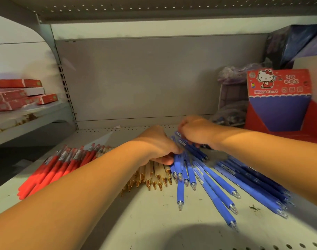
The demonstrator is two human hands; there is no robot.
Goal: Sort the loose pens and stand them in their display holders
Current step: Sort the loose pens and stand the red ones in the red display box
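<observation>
Loose pens lie in three fans on the shelf (154, 222): red pens (51, 168) at the left, cream pens with gold tips (154, 175) in the middle, blue pens (213, 184) at the right. My left hand (157, 143) reaches over the cream pens, and its fingers curl round the upper ends of a few blue pens (179, 165). My right hand (195, 130) grips a small bunch of blue pens (192, 148) just behind. A red and blue Hello Kitty display holder (278, 101) stands at the back right.
Red flat boxes (18, 94) are stacked on the neighbouring shelf at the left. Purple wrapped packs (233, 98) sit behind the display holder. An upper shelf hangs close overhead. The grey back panel closes off the rear.
</observation>
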